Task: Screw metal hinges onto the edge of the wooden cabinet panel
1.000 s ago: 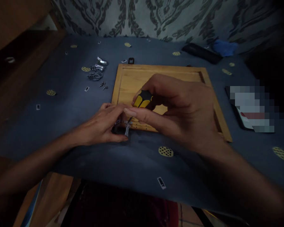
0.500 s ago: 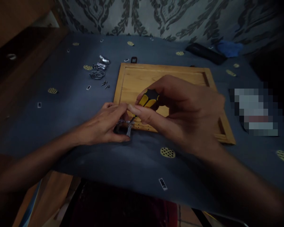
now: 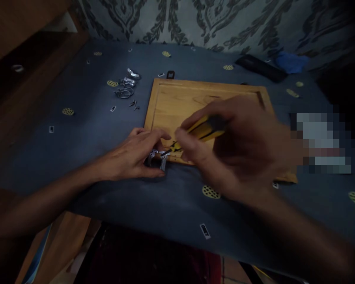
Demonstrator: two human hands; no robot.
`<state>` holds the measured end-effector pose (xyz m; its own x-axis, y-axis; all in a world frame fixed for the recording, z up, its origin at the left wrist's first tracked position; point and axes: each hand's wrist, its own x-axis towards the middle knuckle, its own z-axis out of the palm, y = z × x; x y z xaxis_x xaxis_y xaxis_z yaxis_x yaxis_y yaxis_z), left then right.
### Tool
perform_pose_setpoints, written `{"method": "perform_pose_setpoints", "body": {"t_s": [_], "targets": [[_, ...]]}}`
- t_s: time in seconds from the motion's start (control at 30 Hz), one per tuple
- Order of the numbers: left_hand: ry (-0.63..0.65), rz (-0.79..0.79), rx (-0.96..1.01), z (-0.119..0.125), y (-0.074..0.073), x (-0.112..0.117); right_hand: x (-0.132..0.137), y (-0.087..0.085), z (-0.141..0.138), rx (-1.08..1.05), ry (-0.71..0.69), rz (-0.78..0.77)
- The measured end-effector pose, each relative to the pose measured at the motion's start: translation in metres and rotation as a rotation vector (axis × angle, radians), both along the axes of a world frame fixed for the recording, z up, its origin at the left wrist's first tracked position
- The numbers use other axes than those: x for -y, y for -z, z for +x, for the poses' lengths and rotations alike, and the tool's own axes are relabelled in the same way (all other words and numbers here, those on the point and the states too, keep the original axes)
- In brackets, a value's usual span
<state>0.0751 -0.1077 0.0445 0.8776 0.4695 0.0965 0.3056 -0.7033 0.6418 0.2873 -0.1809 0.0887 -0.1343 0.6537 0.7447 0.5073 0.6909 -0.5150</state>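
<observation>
A yellow-and-black screwdriver [image 3: 205,128] is pinched in my right hand [image 3: 245,146], tilted, its handle pointing up and right. The tip of its shaft reaches down to a metal cabinet hinge [image 3: 163,161] at the near left edge of a wooden panel [image 3: 174,102]. My left hand [image 3: 136,154] is closed around the hinge, with the thumb along its near side and the forefinger stretched above it over the panel. Part of the hinge is hidden by my fingers. My right hand, a little blurred, covers much of the panel's right side.
Several loose metal hinges [image 3: 128,81] lie on the blue patterned tablecloth [image 3: 88,146] to the left, with small screws [image 3: 134,105] beside them. At the back right are a long black case [image 3: 260,68] and a blue cloth [image 3: 292,62]. A dark flat piece [image 3: 170,74] touches the panel's far edge.
My right hand has moved right and lowered the screwdriver to a flatter tilt. My left forefinger has lifted and stretched out, while the hinge stays in the hand.
</observation>
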Motion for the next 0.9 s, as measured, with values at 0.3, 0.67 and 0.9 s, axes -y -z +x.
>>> {"method": "perform_pose_setpoints", "body": {"t_s": [0.3,0.67,0.9], "targets": [[-0.024,-0.022,-0.023,0.000,-0.002,-0.001,-0.007,-0.006,0.000,-0.259,0.151,-0.121],[0.003,0.026,-0.014,-0.002,-0.001,-0.002,-0.014,-0.003,0.001,-0.382,0.090,-0.256],[-0.020,-0.006,0.037,-0.002,0.000,-0.001,-0.018,0.001,0.002,-0.455,0.084,-0.308]]}}
